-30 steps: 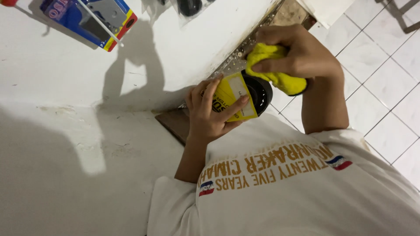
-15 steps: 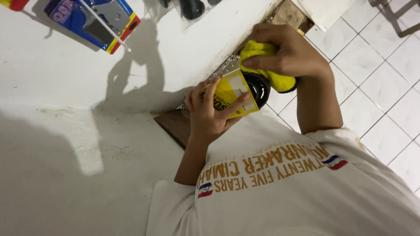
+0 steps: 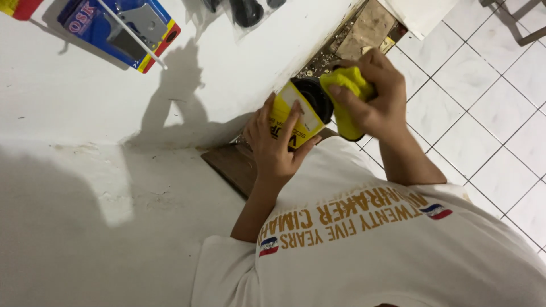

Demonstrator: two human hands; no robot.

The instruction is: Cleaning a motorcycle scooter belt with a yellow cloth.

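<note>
My left hand (image 3: 277,143) grips a round black tin with a yellow label (image 3: 296,116), held tilted in front of my chest. My right hand (image 3: 375,96) is closed on a bunched yellow cloth (image 3: 348,85) and presses it against the tin's dark open top (image 3: 314,98). Both hands hover next to a white wall and above a small brown board (image 3: 230,165).
A blue and yellow blister pack with a metal part (image 3: 122,25) hangs on the white wall on a peg. Black items in clear bags (image 3: 244,10) hang beside it. White floor tiles (image 3: 483,113) lie to the right, with rubble and a cardboard piece (image 3: 369,28) by the wall's foot.
The yellow cloth in my right hand has shifted across the top of the tin, from its right side to its rim. My left hand keeps the tin nearly still.
</note>
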